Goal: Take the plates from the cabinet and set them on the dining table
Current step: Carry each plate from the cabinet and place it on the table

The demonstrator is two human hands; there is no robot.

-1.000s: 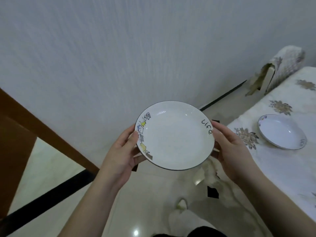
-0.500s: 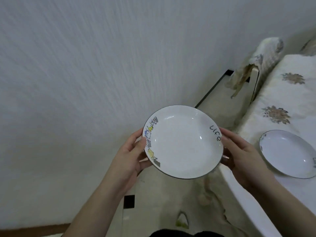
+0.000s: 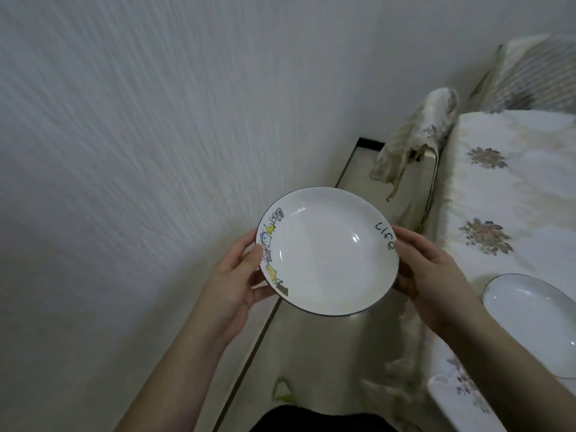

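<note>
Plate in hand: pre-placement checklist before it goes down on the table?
1. Both hands on the plate: ok. Left hand and right hand grip opposite rims.
2. Plate roughly level and empty: ok.
3. Plate over the table: not ok, it is above the floor, left of the table edge.
4. Bare cloth for it: ok, beyond the second plate.
5. Chair out of the path: ok, it stands farther back.
6. Near table corner free: cannot tell, cut off.

Left hand [image 3: 237, 275] and right hand [image 3: 430, 269] raised, fingers curled, forearms extended forward
</note>
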